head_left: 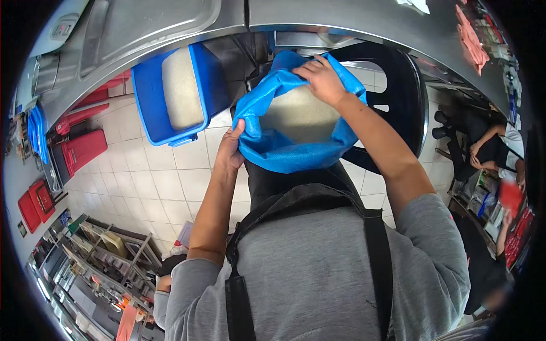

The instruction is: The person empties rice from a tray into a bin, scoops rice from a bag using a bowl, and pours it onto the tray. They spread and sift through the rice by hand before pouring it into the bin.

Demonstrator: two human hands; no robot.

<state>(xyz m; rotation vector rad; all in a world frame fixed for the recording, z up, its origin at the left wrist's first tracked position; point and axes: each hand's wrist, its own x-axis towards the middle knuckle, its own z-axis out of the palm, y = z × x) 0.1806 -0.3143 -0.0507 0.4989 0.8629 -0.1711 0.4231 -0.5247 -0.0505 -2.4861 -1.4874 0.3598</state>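
Observation:
A blue sack (293,156) stands with its mouth wide, and pale grain (298,113) shows inside. The near left side of its rim is gripped by my left hand (230,146), thumb on the plastic. At the far edge of the opening my right hand (321,81) has its fingers bent over the folded rim. To the left of the sack is a blue rectangular bin (151,108), which holds more pale grain (182,91) along its right part.
A black plastic chair (406,96) is behind and right of the sack. Steel counters (148,28) curve across the top. Red containers (85,150) are at the left. Other people (483,148) are at the far right; part of another person (165,281) shows at lower left.

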